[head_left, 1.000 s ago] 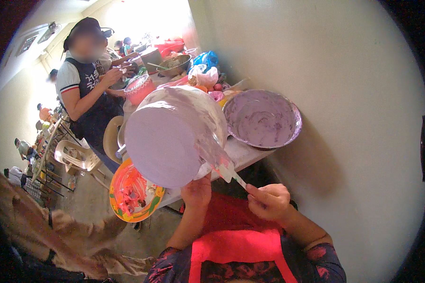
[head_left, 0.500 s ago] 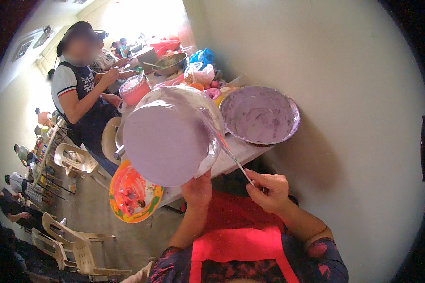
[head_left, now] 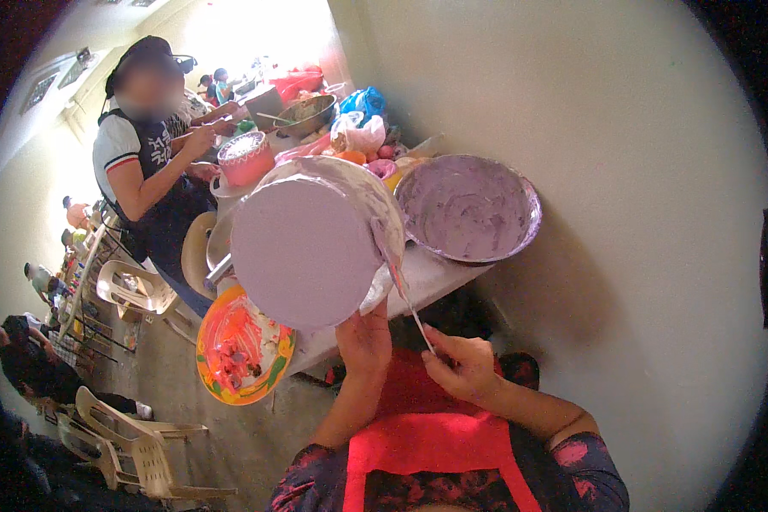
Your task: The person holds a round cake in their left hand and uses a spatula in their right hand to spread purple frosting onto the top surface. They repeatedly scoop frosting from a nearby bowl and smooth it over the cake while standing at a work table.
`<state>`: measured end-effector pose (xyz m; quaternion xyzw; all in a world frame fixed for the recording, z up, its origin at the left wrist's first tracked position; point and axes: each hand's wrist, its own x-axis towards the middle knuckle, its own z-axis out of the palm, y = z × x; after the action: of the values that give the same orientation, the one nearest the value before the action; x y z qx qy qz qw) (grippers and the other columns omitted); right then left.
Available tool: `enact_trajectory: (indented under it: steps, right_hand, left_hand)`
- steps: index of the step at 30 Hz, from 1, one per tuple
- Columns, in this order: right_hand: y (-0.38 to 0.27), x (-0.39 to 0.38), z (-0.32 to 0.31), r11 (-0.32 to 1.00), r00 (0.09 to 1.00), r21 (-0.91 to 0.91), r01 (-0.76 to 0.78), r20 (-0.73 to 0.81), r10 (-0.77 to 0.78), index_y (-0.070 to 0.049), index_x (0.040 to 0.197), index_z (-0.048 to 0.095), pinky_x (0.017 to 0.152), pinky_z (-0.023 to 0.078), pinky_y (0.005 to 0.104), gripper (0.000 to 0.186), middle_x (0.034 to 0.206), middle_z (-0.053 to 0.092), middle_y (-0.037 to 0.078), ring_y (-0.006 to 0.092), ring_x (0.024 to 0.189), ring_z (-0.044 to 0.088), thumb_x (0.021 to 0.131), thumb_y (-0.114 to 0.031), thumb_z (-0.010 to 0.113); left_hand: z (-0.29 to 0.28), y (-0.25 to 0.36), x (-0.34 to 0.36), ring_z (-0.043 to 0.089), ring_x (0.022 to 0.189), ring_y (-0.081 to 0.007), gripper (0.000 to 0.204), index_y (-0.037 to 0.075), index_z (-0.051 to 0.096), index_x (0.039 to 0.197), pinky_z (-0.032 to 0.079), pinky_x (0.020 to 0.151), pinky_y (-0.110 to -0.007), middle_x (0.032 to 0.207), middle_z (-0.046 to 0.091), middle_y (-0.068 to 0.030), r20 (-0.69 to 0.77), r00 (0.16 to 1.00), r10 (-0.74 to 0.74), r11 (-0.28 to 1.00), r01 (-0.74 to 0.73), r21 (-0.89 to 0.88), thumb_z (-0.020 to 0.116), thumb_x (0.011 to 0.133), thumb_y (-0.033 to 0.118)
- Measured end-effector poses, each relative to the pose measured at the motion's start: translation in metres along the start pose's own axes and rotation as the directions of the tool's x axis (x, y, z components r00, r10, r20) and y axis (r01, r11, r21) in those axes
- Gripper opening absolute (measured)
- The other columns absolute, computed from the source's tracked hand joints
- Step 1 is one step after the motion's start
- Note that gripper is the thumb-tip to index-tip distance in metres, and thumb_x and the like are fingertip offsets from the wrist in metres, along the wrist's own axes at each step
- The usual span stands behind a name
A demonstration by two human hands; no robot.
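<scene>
A large round cake (head_left: 303, 247) with pale lilac frosting is in front of me above the table. My left hand (head_left: 363, 341) grips its white base at the near lower edge, fingertips partly hidden. My right hand (head_left: 456, 363) holds a long thin spatula (head_left: 410, 307) by the handle, its frosting-smeared blade against the cake's right side. A wide bowl (head_left: 465, 205) of lilac frosting sits right of the cake. An orange-rimmed plate (head_left: 213, 358) with pink frosting lies at the lower left.
A co-worker (head_left: 154, 171) stands at left near a small pink cake (head_left: 246, 160). Bowls and bags (head_left: 361, 107) crowd the table's (head_left: 435, 282) far end. Plastic chairs (head_left: 141, 286) and other people occupy the left side. A plain wall (head_left: 640, 171) runs along the right.
My right hand and spatula have moved left and down, the blade tilting steeper along the cake's side. The cake has shifted slightly. A person at lower left has moved away, uncovering chairs.
</scene>
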<state>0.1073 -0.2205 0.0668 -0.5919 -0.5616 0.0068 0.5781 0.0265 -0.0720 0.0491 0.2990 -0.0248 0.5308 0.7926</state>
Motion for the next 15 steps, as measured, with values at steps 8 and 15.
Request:
enact_trajectory:
  steps: [8,15]
  right_hand:
    - [0.030,-0.029,-0.011,0.972,0.973,-0.061,0.227,-0.034,-0.230,-0.003,0.114,0.060,0.044,0.045,0.0296,0.043,0.060,0.059,0.007,0.0179,0.047,0.057,0.072,-0.005,0.067]
    - [0.025,0.002,-0.019,0.985,0.997,0.170,0.013,-0.074,0.000,0.002,0.114,0.059,0.042,0.041,0.0221,0.038,0.057,0.054,0.003,0.0072,0.044,0.050,0.076,0.001,0.059]
  left_hand:
    - [-0.006,0.008,0.009,0.048,0.116,-0.0312,0.051,0.002,0.043,0.125,0.037,0.101,-0.046,0.127,0.049,-0.0131,-0.151,0.986,0.067,0.997,-0.062,0.040,0.058,0.080,0.021]
    - [-0.030,0.019,-0.002,0.047,0.116,-0.0231,0.045,0.006,0.042,0.125,0.039,0.099,-0.039,0.126,0.047,-0.0071,-0.068,0.997,0.034,0.986,-0.023,0.166,0.057,0.086,0.020]
